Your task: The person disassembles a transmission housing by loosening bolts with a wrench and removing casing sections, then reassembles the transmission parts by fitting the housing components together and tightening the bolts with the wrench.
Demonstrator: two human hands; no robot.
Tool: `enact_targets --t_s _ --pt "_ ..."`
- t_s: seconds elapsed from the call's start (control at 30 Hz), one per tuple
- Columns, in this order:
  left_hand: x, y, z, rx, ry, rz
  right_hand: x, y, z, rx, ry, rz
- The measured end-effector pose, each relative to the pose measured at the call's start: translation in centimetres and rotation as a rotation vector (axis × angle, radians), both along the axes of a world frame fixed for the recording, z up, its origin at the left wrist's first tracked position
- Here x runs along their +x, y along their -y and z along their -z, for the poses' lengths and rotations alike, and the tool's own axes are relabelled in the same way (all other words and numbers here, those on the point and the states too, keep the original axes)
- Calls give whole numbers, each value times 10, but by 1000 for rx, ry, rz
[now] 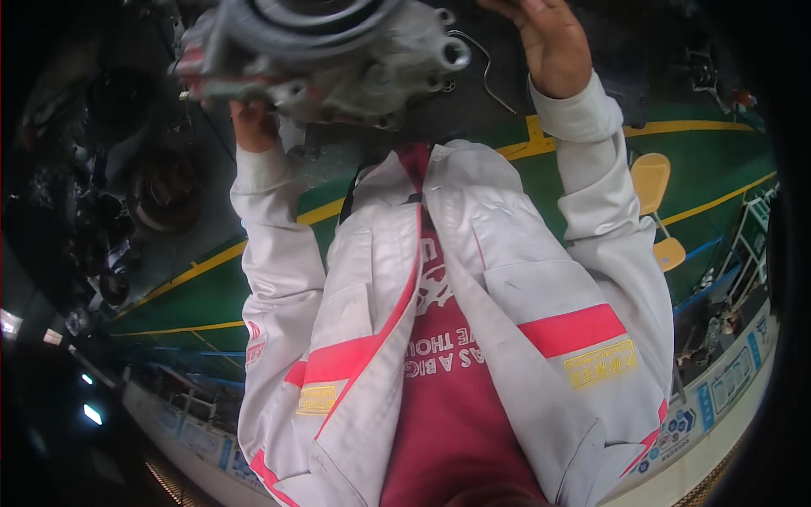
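A large grey cast-metal housing [338, 76], like a gearbox case, fills the upper left, blurred and cut by the top edge. A round dark opening with rings shows on its upper face, and reddish patches mark its left end. My left hand [256, 127] is at the housing's lower left edge; its fingers are hidden behind the metal. To the right, apart from the housing, my right hand [553, 46] is raised at the top edge. Its visible fingers are bent and closed, but their tips and whatever they hold are out of view.
A bent metal tube [488, 72] lies on the dark surface between housing and right hand. Round dark metal parts [165, 190] crowd the left side. The green floor [701, 160] has yellow lines. A yellow chair [650, 182] stands behind my right arm, near a metal rack [752, 228].
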State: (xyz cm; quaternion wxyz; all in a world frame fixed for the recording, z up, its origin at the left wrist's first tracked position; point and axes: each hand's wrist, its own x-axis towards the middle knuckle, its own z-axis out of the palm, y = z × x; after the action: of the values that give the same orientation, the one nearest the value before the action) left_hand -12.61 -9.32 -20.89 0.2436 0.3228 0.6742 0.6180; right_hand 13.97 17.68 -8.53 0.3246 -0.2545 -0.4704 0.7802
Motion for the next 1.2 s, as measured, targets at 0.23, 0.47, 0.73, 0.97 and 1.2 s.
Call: enact_targets --t_s 0.23,0.47,0.73,0.97,1.2 --pt "1 -35 -51 -121 70 -115 41 57 80 -275 320 -490" --pt "5 -43 -83 -160 60 -197 12 86 94 -372 178 -520" --pt "8 -49 -96 -165 50 -249 -4 101 102 -224 206 -442" --pt "13 -52 -96 -174 82 -265 28 81 149 -7 349 -415" --pt "20 -44 -95 -172 130 -285 152 47 235 -31 960 -219"
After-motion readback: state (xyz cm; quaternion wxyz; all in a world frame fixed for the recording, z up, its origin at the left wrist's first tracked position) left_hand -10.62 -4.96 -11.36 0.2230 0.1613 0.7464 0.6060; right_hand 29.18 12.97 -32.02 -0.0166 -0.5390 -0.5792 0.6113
